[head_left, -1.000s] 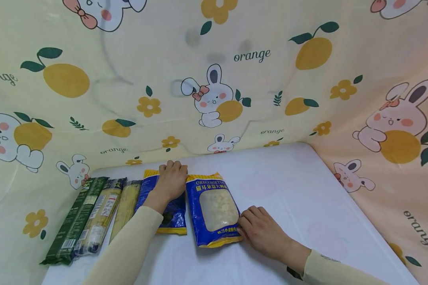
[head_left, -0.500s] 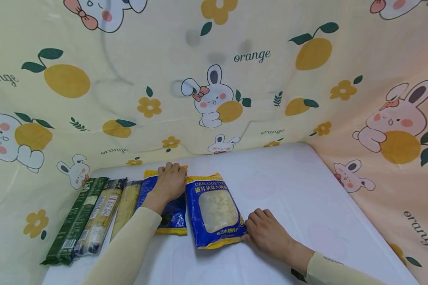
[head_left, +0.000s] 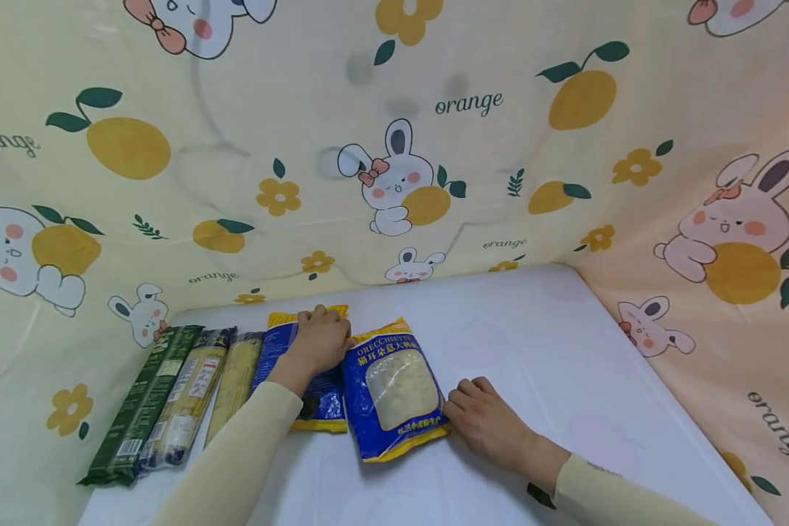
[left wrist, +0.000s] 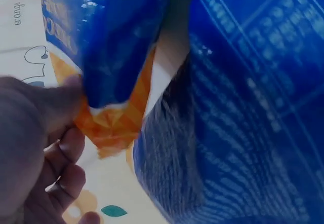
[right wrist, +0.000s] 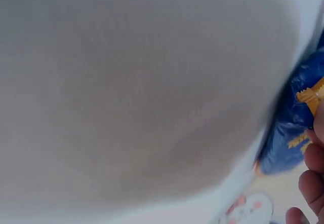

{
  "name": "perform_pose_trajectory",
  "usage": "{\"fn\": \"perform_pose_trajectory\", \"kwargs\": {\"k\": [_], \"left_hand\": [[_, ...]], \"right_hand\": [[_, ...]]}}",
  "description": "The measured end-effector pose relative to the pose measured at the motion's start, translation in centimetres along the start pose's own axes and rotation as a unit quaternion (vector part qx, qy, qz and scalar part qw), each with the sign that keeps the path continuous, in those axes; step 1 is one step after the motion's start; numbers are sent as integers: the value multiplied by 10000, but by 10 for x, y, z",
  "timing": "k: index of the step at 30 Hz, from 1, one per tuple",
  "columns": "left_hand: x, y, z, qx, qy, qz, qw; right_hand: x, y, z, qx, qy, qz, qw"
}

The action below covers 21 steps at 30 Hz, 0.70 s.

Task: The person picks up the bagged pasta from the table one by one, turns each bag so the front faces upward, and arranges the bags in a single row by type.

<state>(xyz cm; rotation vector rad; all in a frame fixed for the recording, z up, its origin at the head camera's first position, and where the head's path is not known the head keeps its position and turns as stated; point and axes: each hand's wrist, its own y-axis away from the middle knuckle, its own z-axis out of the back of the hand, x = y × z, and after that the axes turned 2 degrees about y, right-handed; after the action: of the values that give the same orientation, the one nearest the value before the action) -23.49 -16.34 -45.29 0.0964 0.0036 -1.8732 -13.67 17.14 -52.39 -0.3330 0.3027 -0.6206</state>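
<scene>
A blue and yellow bag of orecchiette pasta (head_left: pixel 402 391) lies on the white table, its clear window facing up. My left hand (head_left: pixel 318 340) pinches its upper left corner; in the left wrist view the thumb and fingers hold the orange-yellow edge (left wrist: pixel 109 133). At the lower right corner, my right hand (head_left: pixel 489 425) pinches the bag, and the right wrist view shows a yellow corner tip (right wrist: pixel 307 96) at those fingers. A second blue bag (head_left: pixel 329 400), its printed back upward, lies just left, partly hidden beneath my left hand and forearm.
Left of the bags lie a pale spaghetti pack (head_left: pixel 235 376), a clear-wrapped spaghetti pack (head_left: pixel 187 398) and a dark green pack (head_left: pixel 141 409), side by side. A curtain (head_left: pixel 302 131) printed with rabbits and oranges rises behind the white table (head_left: pixel 526 329).
The orecchiette bag has turned slightly counterclockwise. My left hand has shifted a little right and down; my right hand went slightly right, then back left, with the bag's corner.
</scene>
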Motion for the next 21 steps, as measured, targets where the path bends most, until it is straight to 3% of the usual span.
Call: {"fn": "perform_pose_trajectory", "kwargs": {"k": [6,11,14,18,21], "left_hand": [[-14,-17,2,-240,-175,-63,9995],[-39,-44,-2,-558,-412,-184,9974],[-52,-57,-6,-645,-490,-75,9967],[-67,-64,-7,-369,-300,250,9986],[-78,-62,-3,-264,-112,316,9991]], "right_hand": [[-32,5,17,-27,-80,-417,9991],[-53,14,31,-318,363,-793,9957],[-51,21,32,-451,704,-663,9943],[-40,30,29,-21,701,-202,9973],[-36,37,28,344,341,-484,9977]]}}
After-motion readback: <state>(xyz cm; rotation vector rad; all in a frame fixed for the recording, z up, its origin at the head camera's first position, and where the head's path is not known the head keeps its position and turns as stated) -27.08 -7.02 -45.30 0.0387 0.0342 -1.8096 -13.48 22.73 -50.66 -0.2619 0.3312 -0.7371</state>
